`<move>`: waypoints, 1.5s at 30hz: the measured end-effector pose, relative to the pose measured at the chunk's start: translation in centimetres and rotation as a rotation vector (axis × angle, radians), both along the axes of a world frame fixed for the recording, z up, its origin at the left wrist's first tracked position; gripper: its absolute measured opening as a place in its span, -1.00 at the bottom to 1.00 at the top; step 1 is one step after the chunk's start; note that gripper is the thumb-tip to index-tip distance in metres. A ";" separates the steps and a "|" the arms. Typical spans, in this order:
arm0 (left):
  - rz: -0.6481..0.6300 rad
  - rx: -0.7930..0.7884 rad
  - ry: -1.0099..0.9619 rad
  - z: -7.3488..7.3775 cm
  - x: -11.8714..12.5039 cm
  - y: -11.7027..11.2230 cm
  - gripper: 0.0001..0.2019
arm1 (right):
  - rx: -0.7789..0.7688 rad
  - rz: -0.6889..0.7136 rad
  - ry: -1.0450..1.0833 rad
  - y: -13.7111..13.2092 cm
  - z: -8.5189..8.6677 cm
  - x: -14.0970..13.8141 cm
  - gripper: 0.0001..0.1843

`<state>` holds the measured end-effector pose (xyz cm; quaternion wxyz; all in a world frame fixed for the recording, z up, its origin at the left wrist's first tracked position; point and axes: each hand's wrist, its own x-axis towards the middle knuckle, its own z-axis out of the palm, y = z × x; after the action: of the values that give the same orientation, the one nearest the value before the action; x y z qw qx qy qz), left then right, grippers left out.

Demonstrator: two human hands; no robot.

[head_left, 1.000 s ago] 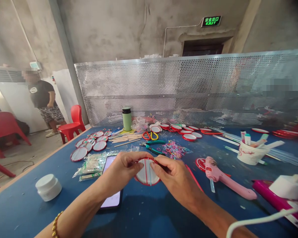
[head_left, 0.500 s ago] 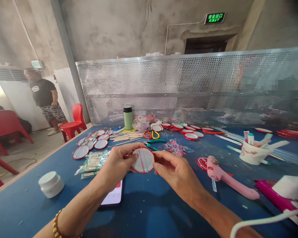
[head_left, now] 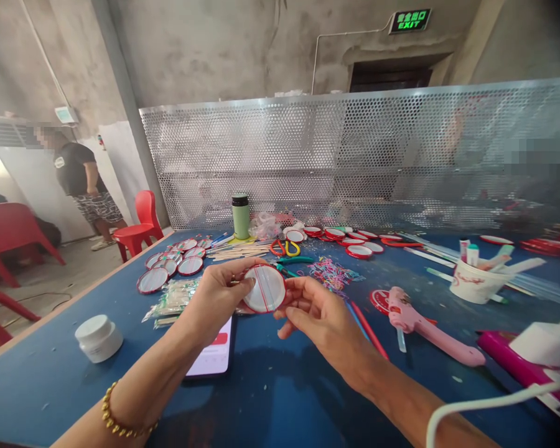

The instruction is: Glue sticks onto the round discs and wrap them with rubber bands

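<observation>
My left hand [head_left: 224, 289] pinches a round white disc [head_left: 265, 289] between thumb and fingers. The disc has a red rim, and thin red lines run beside a pale strip across its face, which is turned to me. At its right edge is my right hand [head_left: 315, 311], with loosely bent fingers apart; its index finger reaches the rim, while the thumb stands off the disc. Under my left forearm lies a phone [head_left: 210, 354] with its screen lit. Red and blue sticks [head_left: 369, 330] show beside my right hand.
Similar red-rimmed discs [head_left: 153, 280] lie at the left and back. A packet of sticks [head_left: 175, 302], pliers [head_left: 294, 261], coloured rubber bands [head_left: 333, 274], a pink glue gun [head_left: 429, 336], a cup of tools [head_left: 476, 283] and a white jar [head_left: 98, 338] surround my hands. A perforated metal screen [head_left: 280, 162] stands behind.
The disc has turned, so its red lines slant more, and moved slightly up and left. My right hand's fingers have loosened from its rim and spread.
</observation>
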<state>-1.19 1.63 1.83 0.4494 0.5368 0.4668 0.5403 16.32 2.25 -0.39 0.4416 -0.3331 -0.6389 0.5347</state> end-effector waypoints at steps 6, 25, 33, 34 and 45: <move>-0.011 -0.003 0.034 0.0 0.0 0.0 -0.67 | -0.020 -0.011 0.007 0.2 -0.1 0.0 -0.66; -0.057 0.083 0.145 0.1 -0.3 -0.3 -0.72 | -0.123 -0.003 0.114 0.4 0.0 0.3 -0.75; -0.168 0.127 0.212 0.1 -0.5 -0.5 -0.74 | -0.196 0.093 0.201 0.5 -0.1 0.3 -0.75; -0.179 0.134 0.222 0.1 -0.5 -0.5 -0.75 | -0.191 0.097 0.203 0.5 -0.2 0.3 -0.75; -0.212 0.068 0.161 0.5 0.0 -0.9 -0.73 | -0.228 0.110 0.251 1.0 -0.5 0.7 -0.81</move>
<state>-1.21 0.77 2.29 0.4468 0.6397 0.4233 0.4604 17.05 3.29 -0.85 0.4473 -0.2763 -0.5313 0.6643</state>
